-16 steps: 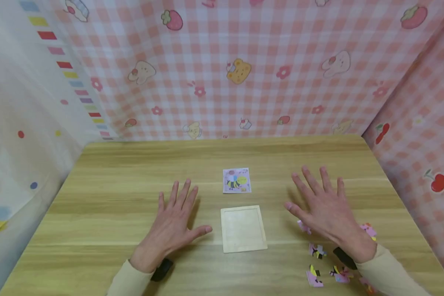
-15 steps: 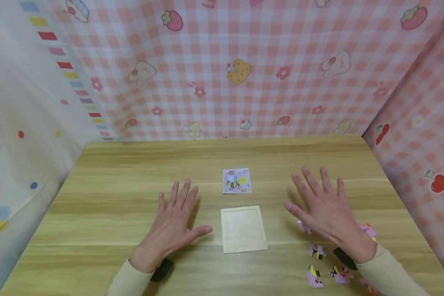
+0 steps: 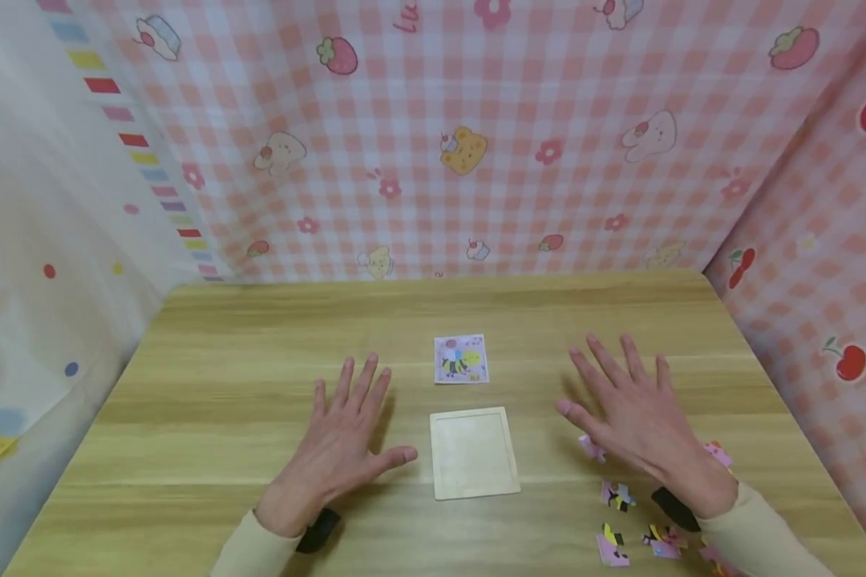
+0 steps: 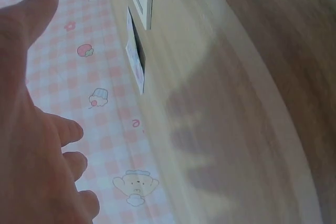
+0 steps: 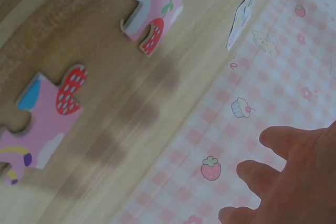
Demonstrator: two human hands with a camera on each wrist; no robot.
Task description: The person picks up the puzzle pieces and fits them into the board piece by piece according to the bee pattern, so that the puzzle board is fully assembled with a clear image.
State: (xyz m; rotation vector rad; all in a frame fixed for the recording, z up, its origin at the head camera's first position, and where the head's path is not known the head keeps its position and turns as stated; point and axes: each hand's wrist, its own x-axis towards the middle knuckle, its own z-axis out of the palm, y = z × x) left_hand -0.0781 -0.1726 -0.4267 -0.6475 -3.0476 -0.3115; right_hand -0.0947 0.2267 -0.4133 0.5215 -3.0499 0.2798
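Observation:
My left hand (image 3: 339,445) is held over the table left of a square wooden puzzle tray (image 3: 474,455), fingers spread and holding nothing. To the right of the tray, my right hand (image 3: 638,417) is also spread, palm down, with nothing in its grasp. Pink jigsaw pieces lie below and around the right hand and wrist, among them a corner piece (image 3: 611,548) and a piece with black and yellow (image 3: 617,496); some are partly hidden by the arm. In the right wrist view, two pieces with red dotted shapes show up close, one a pink piece (image 5: 155,14).
Behind the tray lies a small square picture card (image 3: 462,360) with a bee on it. The wooden table (image 3: 260,320) ends at a pink checked curtain (image 3: 404,104) at the back, with more curtain on both sides.
The head view has tilted up slightly, so the whole scene sits a little lower. Both hands stay spread in nearly the same places over the table.

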